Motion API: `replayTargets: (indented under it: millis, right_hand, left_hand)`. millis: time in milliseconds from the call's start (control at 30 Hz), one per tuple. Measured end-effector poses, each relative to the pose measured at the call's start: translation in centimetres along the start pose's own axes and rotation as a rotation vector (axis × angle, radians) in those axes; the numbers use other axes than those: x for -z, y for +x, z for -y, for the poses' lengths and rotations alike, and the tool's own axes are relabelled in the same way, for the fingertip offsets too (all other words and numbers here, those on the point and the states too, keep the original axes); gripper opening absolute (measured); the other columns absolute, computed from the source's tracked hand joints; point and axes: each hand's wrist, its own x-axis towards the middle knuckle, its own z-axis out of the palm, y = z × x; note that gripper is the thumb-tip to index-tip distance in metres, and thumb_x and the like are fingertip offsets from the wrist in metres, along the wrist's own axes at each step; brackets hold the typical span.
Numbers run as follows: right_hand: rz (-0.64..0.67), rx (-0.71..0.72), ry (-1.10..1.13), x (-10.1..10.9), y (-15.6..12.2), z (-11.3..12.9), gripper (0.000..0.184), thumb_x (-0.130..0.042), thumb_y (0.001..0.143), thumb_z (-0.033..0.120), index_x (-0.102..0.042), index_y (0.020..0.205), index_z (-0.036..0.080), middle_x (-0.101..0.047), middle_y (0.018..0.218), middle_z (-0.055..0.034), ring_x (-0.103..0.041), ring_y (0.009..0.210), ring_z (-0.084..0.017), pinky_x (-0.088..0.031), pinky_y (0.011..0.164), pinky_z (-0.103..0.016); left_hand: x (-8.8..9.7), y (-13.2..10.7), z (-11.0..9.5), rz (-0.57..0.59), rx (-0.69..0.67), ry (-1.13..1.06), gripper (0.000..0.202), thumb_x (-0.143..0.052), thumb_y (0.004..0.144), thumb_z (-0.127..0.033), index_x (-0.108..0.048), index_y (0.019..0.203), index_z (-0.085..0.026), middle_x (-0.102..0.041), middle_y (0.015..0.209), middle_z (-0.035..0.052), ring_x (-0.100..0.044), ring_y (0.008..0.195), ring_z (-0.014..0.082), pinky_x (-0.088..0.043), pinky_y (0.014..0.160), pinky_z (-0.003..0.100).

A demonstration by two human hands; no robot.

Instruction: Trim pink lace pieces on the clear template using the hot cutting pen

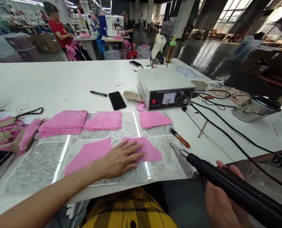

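My left hand (123, 157) lies flat with fingers spread, pressing on the left part of a pink fabric piece (152, 151). Another pink piece (90, 152) lies partly beneath my left wrist. Both rest on a clear plastic sheet (41, 161) with a grey, marbled surface. In my right hand (223, 199) is a black ultrasonic cutter (226, 180), its metal tip pointing left, apart from the fabric. Behind, pink fabric stacks (63, 123) (105, 121) and a smaller pink piece (155, 119) sit along the sheet's far edge. Orange thread snips (180, 138) lie near the cutter's tip.
A control box (167, 90) with a dial stands behind the sheet; black cables (226, 136) cross the table's right side. A phone (117, 100), a marker (98, 93) and a glass jar (255, 109) lie around. Bundled pink strips (14, 131) are at left. People work at sewing machines (111, 25) beyond.
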Motion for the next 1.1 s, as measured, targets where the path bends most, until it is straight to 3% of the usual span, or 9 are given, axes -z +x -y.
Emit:
replayTargets:
  millis: [67,167,267,400,533,600,700,833,1100]
  right_hand:
    - [-0.143,0.01,0.111,-1.8,0.3,0.9,0.056,-0.062,0.079,0.043,-0.051,0.131,0.025,-0.056,0.129,-0.0084,-0.055,0.12,-0.025,-0.041,0.106,-0.051]
    - [-0.215,-0.075,0.399,-3.8,1.0,1.8,0.049,-0.067,0.073,0.045,-0.06,0.117,0.024,-0.057,0.119,-0.0045,-0.058,0.11,-0.022,-0.042,0.106,-0.047]
    - [-0.236,-0.102,0.555,-4.8,1.6,1.6,0.047,-0.071,0.068,0.043,-0.062,0.111,0.023,-0.057,0.112,-0.0016,-0.058,0.101,-0.018,-0.044,0.102,-0.042]
    - [-0.244,-0.1,0.604,-5.9,2.5,1.4,0.043,-0.072,0.066,0.036,-0.061,0.106,0.023,-0.057,0.109,0.0,-0.057,0.1,-0.017,-0.044,0.098,-0.041]
    - [-0.332,-0.036,0.622,-7.0,4.0,2.6,0.03,-0.062,0.063,0.03,-0.058,0.091,0.021,-0.056,0.093,0.0007,-0.055,0.078,-0.014,-0.048,0.076,-0.036]
    - [-0.369,0.013,0.612,-7.0,4.8,3.4,0.025,-0.055,0.061,0.03,-0.056,0.085,0.02,-0.052,0.086,0.0008,-0.048,0.065,-0.013,-0.043,0.061,-0.032]
    - [-0.254,0.021,0.581,-6.4,5.3,4.4,0.018,-0.05,0.063,0.03,-0.052,0.078,0.022,-0.046,0.081,0.0003,-0.039,0.058,-0.012,-0.034,0.052,-0.029]
    - [-0.018,-0.029,0.494,-5.7,4.8,5.2,0.012,-0.054,0.068,0.031,-0.052,0.078,0.025,-0.041,0.077,0.0006,-0.036,0.059,-0.013,-0.032,0.053,-0.031]
    - [0.138,0.091,0.504,-6.2,4.7,5.3,0.015,-0.056,0.068,0.032,-0.054,0.077,0.021,-0.046,0.066,0.0024,-0.041,0.052,-0.012,-0.038,0.048,-0.03]
  left_hand:
    - [-0.2,-0.2,-0.2,0.006,0.032,0.007,0.049,-0.036,0.102,-0.044,-0.035,0.147,-0.025,-0.028,0.156,0.006,-0.024,0.145,0.0279,-0.021,0.118,0.049]
    - [-0.3,-0.3,-0.4,0.007,0.061,0.026,0.05,-0.035,0.102,-0.045,-0.033,0.148,-0.026,-0.026,0.156,0.0066,-0.023,0.145,0.0272,-0.018,0.119,0.049]
    - [-0.4,-0.3,-0.7,0.005,0.081,0.041,0.051,-0.032,0.102,-0.046,-0.033,0.148,-0.025,-0.026,0.156,0.0077,-0.024,0.145,0.0282,-0.019,0.119,0.05]
    - [-0.6,-0.5,-0.8,-0.026,0.092,0.05,0.051,-0.035,0.102,-0.046,-0.035,0.148,-0.025,-0.027,0.156,0.0079,-0.024,0.145,0.0279,-0.017,0.119,0.049]
    - [-0.9,-0.6,-0.9,-0.039,0.104,0.044,0.051,-0.036,0.101,-0.045,-0.035,0.148,-0.025,-0.028,0.156,0.0078,-0.024,0.145,0.0283,-0.015,0.12,0.049]
    - [-1.0,-0.6,-0.9,-0.049,0.104,0.03,0.051,-0.038,0.101,-0.045,-0.035,0.147,-0.025,-0.029,0.155,0.0082,-0.024,0.145,0.0289,-0.015,0.12,0.05]
    - [-1.1,-0.6,-1.0,-0.069,0.091,-0.002,0.051,-0.04,0.1,-0.045,-0.036,0.147,-0.024,-0.031,0.155,0.0094,-0.025,0.144,0.03,-0.014,0.119,0.052]
    - [-1.0,-0.5,-1.0,-0.093,0.08,-0.029,0.051,-0.043,0.099,-0.044,-0.038,0.146,-0.022,-0.032,0.154,0.0101,-0.026,0.144,0.031,-0.013,0.119,0.053]
    - [-1.2,-0.5,-1.0,-0.126,0.073,-0.058,0.052,-0.048,0.098,-0.04,-0.039,0.145,-0.021,-0.034,0.153,0.0106,-0.027,0.143,0.032,-0.013,0.119,0.053]
